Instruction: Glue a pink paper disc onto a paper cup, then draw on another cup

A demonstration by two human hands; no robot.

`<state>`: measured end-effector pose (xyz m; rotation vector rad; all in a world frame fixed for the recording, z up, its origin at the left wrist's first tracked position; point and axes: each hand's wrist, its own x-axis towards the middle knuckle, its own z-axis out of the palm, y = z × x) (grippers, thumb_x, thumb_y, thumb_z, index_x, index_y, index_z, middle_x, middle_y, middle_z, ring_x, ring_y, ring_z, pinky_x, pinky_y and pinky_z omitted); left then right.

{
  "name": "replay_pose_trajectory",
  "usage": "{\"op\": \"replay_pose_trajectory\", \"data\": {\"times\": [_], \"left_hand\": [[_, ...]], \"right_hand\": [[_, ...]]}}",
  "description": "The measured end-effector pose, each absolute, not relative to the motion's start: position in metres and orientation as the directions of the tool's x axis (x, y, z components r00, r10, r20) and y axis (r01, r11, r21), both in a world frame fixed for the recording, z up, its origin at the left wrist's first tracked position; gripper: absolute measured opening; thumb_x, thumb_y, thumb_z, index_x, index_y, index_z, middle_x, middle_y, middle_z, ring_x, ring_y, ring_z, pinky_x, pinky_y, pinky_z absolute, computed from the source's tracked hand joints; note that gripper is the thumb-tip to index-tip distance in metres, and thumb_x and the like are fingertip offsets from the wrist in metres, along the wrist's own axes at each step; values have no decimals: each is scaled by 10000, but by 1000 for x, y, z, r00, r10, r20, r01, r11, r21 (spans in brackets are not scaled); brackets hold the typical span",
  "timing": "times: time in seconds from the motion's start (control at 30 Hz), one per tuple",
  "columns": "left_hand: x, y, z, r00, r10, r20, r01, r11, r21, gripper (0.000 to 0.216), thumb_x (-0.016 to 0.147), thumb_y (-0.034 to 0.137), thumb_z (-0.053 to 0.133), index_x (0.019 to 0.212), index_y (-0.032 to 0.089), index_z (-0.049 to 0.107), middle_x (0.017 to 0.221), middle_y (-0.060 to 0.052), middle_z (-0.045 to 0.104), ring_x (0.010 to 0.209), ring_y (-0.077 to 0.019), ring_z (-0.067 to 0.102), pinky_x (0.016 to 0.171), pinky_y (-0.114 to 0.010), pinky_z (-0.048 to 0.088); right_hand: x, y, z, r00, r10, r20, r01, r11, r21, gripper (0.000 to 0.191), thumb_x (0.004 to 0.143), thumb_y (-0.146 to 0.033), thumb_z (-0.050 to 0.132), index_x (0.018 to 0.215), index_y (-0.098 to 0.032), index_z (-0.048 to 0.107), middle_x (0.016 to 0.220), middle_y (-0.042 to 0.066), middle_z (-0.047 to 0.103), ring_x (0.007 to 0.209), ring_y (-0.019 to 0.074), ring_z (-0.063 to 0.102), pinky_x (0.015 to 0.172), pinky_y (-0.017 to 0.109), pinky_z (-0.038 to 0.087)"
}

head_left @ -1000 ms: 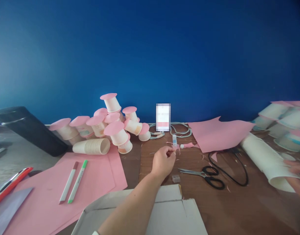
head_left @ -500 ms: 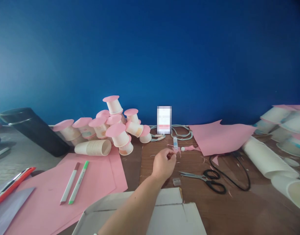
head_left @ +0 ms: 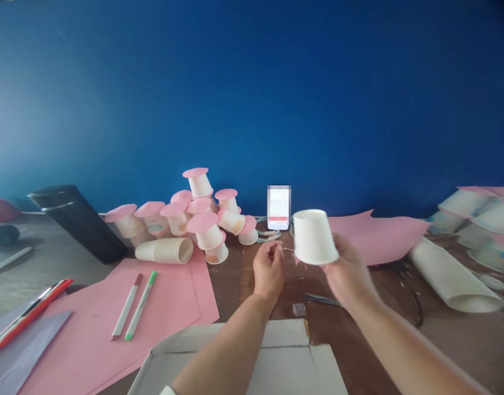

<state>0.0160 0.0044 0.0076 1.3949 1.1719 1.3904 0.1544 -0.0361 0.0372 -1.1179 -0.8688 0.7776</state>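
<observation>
In my right hand (head_left: 350, 271) is a white paper cup (head_left: 315, 238), held up with its narrow end on top and its wide rim down. The fingers grip it low on the right side. My left hand (head_left: 269, 269) is just left of the cup and apart from it, fingertips pinched together; whatever they hold is too small to make out. Pink paper scraps (head_left: 300, 262) lie on the table behind and below the cup. Scissors (head_left: 323, 299) lie under my right forearm, their handles hidden. A small clear cap (head_left: 299, 309) sits in front of my left hand.
Paper cups topped with pink discs (head_left: 202, 227) are piled at left, near nested cups (head_left: 165, 250) and a black tumbler (head_left: 83, 225). Two markers (head_left: 140, 307) lie on pink sheets (head_left: 83, 329). A phone (head_left: 278, 207) stands by the wall; more cups (head_left: 453, 277) are at right.
My right hand has come into view with a paper cup, taken from the right where a loose cup lay. My left hand has shifted slightly left. The glue stick is now out of sight.
</observation>
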Motion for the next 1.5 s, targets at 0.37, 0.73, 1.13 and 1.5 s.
{"op": "replay_pose_trajectory", "data": {"times": [0.37, 0.73, 1.13, 1.5], "left_hand": [[11, 10, 8, -134, 975, 178, 30, -176, 984, 440, 927, 514, 325, 1072, 171, 560, 961, -72, 646, 875, -170, 603, 773, -272, 472], [14, -3, 17, 33, 972, 232, -152, -224, 963, 495, 756, 451, 667, 1126, 143, 554, 1066, -109, 633, 977, -226, 594, 860, -321, 446], [14, -1, 20, -162, 968, 192, -40, -201, 979, 456, 707, 375, 713, 1081, 158, 568, 1006, -93, 650, 907, -213, 617, 800, -317, 466], [17, 4, 9, -94, 946, 309, 21, -308, 951, 531, 701, 311, 714, 1189, 195, 538, 1124, -91, 598, 1043, -235, 567, 919, -356, 421]], "right_hand": [[111, -3, 5, 456, 875, 159, -28, 193, -981, 289, 710, -398, 703, 889, -237, 543, 735, -3, 668, 630, 206, 642, 642, 354, 533], [119, -8, -1, 466, 839, 280, 303, 146, -942, 280, 733, -380, 643, 918, -202, 531, 835, 30, 651, 745, 203, 616, 675, 317, 480], [116, -10, 2, 420, 859, 293, 283, 182, -942, 327, 853, -475, 502, 998, -188, 561, 969, 88, 654, 891, 233, 611, 771, 350, 482], [110, -8, 9, 339, 936, -90, -292, 14, -956, 268, 747, -472, 621, 787, -216, 556, 507, -65, 447, 436, 108, 373, 401, 232, 269]]}}
